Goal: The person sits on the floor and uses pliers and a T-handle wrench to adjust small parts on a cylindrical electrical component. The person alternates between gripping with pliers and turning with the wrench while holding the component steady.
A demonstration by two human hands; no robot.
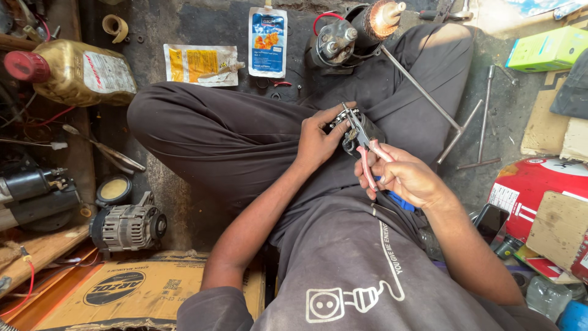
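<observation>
Pliers (pixel 365 150) in right hand (pixel 405 176), blue-white pouch (pixel 267 41) beyond.

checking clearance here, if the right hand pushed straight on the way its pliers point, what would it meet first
The right hand aims its pliers up-left into the small metal motor part held by the left hand; that part comes first, and the tips seem already on it.

Glossy red plastic sleeves the metal pliers (pixel 366 153); trousers (pixel 226 135) are matt cloth.

Left hand (pixel 320 140) curled, fingers gripping; right hand (pixel 405 178) closed in fist; both forearms converged over lap.
</observation>
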